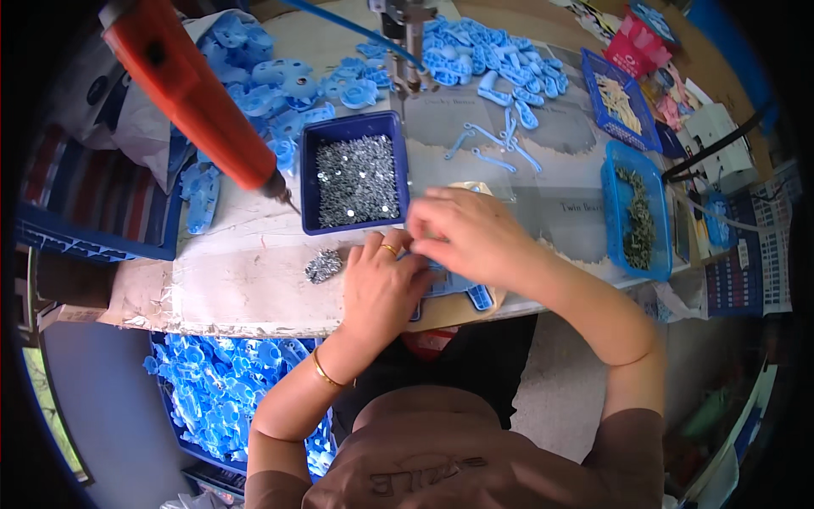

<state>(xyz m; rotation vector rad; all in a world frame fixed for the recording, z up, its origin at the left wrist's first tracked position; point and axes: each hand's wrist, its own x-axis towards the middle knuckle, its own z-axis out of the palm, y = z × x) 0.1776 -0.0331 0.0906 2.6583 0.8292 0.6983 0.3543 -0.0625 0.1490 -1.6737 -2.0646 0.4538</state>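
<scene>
My left hand [380,284] rests at the table's front edge, fingers bent over a blue plastic part [449,285] that lies on a tan board [490,300]. Closed in a pinch, my right hand [466,231] meets it from the far right side, thumb and fingertips together. Whatever is between those fingertips is hidden or too small to name. Just beyond both hands stands a dark blue bin of small screws [356,178]. A little heap of screws [323,266] lies left of my left hand.
An orange power screwdriver [199,102] hangs at upper left, its bit beside the bin. Blue plastic pieces [492,55] pile at the back; several thin blue levers [492,153] lie nearer. A light blue tray [616,246] stands right. Below the table is a crate of blue parts [225,390].
</scene>
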